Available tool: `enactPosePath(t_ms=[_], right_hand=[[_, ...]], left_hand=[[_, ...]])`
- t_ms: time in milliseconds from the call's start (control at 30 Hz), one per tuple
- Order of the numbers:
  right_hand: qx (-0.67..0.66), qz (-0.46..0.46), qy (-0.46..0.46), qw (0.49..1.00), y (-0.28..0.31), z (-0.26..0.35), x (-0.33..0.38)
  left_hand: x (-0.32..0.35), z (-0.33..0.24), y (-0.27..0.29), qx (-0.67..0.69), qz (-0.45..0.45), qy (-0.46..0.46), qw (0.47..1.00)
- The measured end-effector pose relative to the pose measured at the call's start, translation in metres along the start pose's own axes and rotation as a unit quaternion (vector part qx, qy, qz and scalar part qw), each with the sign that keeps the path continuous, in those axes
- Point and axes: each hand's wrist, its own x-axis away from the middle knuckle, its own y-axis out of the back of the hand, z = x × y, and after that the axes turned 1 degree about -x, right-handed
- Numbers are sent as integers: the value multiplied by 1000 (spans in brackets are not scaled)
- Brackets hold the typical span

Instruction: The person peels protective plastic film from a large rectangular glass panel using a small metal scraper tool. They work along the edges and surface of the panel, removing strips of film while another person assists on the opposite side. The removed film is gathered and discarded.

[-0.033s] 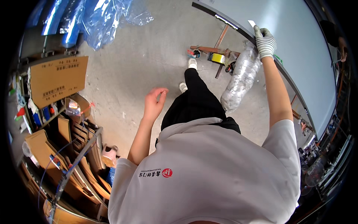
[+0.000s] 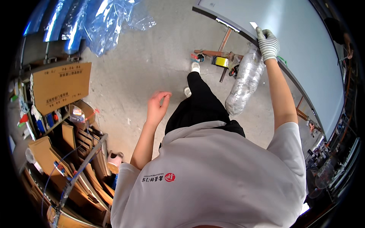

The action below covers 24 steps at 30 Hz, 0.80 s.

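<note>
My right hand [image 2: 268, 43], in a white-and-grey striped knit glove, is closed at the near edge of a large pale grey panel [image 2: 304, 53] with a dark rim. A small white piece [image 2: 253, 25] shows beside the thumb tip; I cannot tell whether it is held or lies on the panel. The palm side is hidden. Bare and in mid-air over the floor, my left hand [image 2: 157, 104] has loosely bent fingers, the thumb apart from them, and nothing in its grasp. Beneath the panel's edge is a long bundle wrapped in clear film [image 2: 245, 85].
Near my feet lie a yellow-and-black box [image 2: 220, 61] and a roll of tape [image 2: 199, 57]. Blue plastic film [image 2: 102, 28] hangs at the far left. A cardboard sheet [image 2: 61, 87] stands at left, above a metal rack [image 2: 81, 165] of cardboard pieces. Cluttered material lines the right side.
The view has shifted slightly, so the panel sits a little farther left and the cardboard a little lower. Both hands keep their poses.
</note>
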Motion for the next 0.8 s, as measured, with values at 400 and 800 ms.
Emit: enactPosePath(t_ms=[400,800], right_hand=[[-142,184,67,970,-21,71,-3],[-167,238,77,954,-23,135,-19]], left_hand=[[-101,-23,10,-29,174,-49,983],[-235,-58,32,3,282,-131,950]])
